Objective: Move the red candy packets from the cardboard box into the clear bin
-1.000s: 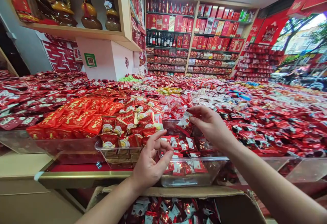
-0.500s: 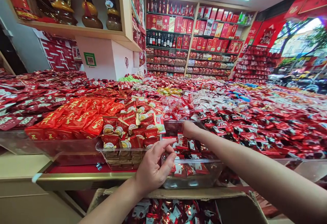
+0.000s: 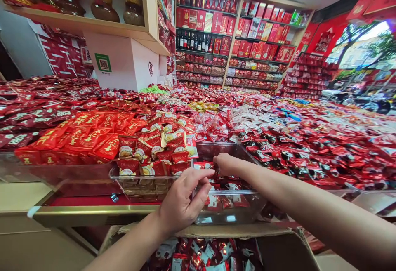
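A clear plastic bin [image 3: 232, 217] holds red and white wrapped sweets [image 3: 227, 201] in its lower part. Inside it, my right hand [image 3: 228, 164] reaches down with its fingers curled; the fingertips and anything between them are hidden. My left hand [image 3: 187, 196] is at the bin's front left corner, index finger stretched over the sweets and thumb apart from it, with nothing visible held. Left of the bin stand durian packets [image 3: 154, 143] in another clear bin. Below, an open cardboard box [image 3: 278, 232] contains more red and white wrapped sweets [image 3: 201, 256].
Heaped red packets [image 3: 86, 135] lie to the left, and dark red wrapped sweets [image 3: 297, 151] to the right. A gold metal edge [image 3: 102, 213] runs along the counter front. Wall shelves [image 3: 230, 56] with bottles and boxes stand behind.
My right hand has moved left and slightly down inside the bin, nearer my left hand. My left hand keeps nearly the same pose. The view has shifted slightly.
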The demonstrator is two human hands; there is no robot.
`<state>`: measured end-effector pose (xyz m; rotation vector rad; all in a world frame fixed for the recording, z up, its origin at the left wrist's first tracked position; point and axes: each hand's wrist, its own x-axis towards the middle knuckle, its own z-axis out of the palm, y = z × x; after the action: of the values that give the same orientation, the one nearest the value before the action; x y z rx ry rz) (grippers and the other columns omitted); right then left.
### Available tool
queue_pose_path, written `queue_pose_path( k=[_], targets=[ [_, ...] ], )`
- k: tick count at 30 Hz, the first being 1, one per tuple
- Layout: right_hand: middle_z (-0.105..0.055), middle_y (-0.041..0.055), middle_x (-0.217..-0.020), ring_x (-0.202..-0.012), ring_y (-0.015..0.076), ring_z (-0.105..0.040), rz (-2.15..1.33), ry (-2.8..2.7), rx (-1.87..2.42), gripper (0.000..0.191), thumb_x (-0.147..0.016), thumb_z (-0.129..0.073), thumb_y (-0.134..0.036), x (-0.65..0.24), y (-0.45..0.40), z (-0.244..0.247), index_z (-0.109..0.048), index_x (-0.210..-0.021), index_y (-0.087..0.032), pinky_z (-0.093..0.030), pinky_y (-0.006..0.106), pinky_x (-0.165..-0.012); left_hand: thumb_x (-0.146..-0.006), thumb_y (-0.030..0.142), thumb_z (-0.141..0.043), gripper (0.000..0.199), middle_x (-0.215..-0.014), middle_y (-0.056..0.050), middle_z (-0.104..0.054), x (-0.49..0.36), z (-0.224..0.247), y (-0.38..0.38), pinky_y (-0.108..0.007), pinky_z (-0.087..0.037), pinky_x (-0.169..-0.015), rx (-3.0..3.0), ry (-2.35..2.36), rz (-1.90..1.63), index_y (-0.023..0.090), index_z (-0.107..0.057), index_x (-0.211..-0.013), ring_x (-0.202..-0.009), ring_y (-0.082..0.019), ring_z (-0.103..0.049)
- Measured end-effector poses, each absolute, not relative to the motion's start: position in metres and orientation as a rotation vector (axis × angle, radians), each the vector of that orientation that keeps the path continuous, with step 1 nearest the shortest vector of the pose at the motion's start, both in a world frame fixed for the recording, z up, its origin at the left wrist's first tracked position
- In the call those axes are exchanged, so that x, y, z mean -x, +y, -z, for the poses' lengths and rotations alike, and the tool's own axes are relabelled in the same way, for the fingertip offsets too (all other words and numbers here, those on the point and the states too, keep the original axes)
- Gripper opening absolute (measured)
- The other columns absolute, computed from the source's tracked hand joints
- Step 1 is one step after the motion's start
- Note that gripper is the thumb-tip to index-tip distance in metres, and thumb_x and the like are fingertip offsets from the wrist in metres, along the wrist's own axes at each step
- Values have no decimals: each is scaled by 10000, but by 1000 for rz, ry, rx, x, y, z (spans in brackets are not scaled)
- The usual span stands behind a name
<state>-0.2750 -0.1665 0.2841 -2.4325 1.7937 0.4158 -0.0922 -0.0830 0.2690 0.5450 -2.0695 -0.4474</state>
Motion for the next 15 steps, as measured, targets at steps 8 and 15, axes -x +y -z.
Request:
queue_pose_path(
  k=[8, 15],
  targets=[
    [-643, 108, -1030, -927, 212, -600, -413, 1807, 2405, 354, -681, -678, -198, 276, -169, -287, -602, -1013, -102, -472, 312, -755, -849, 106, -438, 289, -844, -38, -580, 92, -270, -84, -307, -455, -748, -499, -2087, 388, 203, -467, -1119, -794, -155, -545],
    [-675, 86, -839, -766, 182, -609, -135, 1845, 2461, 127, -712, -614, -162, 274, -166, -304, -646, -829, -124, -431, 251, -630, -850, 117, -438, 265, -854, -53, -596, 92, -268, -85, -311, -457, -744, -485, -2086, 357, 202, -495, -1094, -795, -163, -546]
  ],
)
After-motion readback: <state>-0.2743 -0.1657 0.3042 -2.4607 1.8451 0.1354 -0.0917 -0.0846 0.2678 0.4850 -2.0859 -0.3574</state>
